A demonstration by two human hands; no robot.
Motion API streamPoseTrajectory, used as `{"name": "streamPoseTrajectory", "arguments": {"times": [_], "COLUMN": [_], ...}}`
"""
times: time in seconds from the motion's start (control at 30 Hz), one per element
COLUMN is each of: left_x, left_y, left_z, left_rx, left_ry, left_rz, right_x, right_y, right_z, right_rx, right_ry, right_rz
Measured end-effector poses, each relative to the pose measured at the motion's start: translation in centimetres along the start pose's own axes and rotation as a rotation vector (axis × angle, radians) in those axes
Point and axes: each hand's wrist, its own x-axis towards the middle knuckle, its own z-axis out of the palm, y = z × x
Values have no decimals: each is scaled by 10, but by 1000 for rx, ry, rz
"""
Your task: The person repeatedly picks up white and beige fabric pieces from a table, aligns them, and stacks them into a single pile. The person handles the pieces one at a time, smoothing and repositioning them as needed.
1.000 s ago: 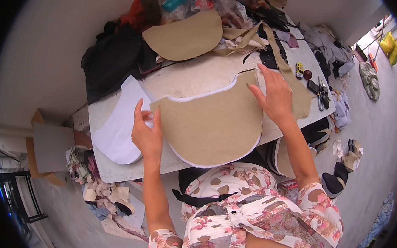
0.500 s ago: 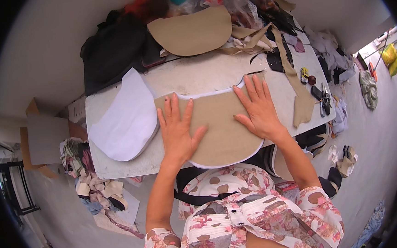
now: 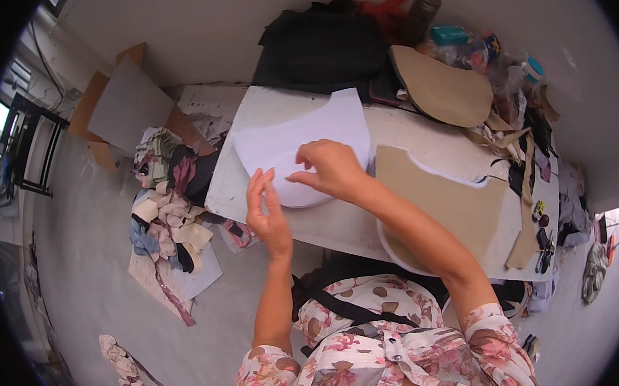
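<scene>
Before me on the worktable lies a thick stack of white cut pieces [image 3: 305,137] with a curved outline. Over its near edge hovers my right hand [image 3: 333,168], its fingers bent and the thumb apart from them, with nothing seen in it. My left hand [image 3: 268,217] is raised at the table's near edge, fingers stretched upward and no object showing in it. To the right lies a tan fabric piece [image 3: 424,192] on a white backing that shows along its edge. My right forearm crosses above that piece and hides part of it.
Another tan curved piece [image 3: 445,86] and black fabric [image 3: 321,49] lie along the worktable's [image 3: 305,229] back. Tan strips [image 3: 530,213] and scissors [image 3: 544,248] are at the right. Scrap fabric [image 3: 172,224] is heaped on the left, near a cardboard box [image 3: 127,105].
Both hands have left the tan piece and moved left to the white stack. My view has swung left, and the tan piece now appears farther right.
</scene>
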Motion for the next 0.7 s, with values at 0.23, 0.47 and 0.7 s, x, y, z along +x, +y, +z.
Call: {"name": "streamPoseTrajectory", "arguments": {"times": [0.23, 0.47, 0.7], "left_x": [33, 55, 50], "left_y": [-41, -65, -81], "left_z": [-47, -35, -16], "left_rx": [-98, 252, 768], "left_ry": [228, -5, -261], "left_rz": [-208, 5, 81], "right_x": [37, 34, 33], "right_y": [18, 23, 40], "right_z": [81, 69, 41], "right_rx": [-270, -140, 87], "right_ry": [-114, -145, -89], "right_rz": [52, 127, 225]}}
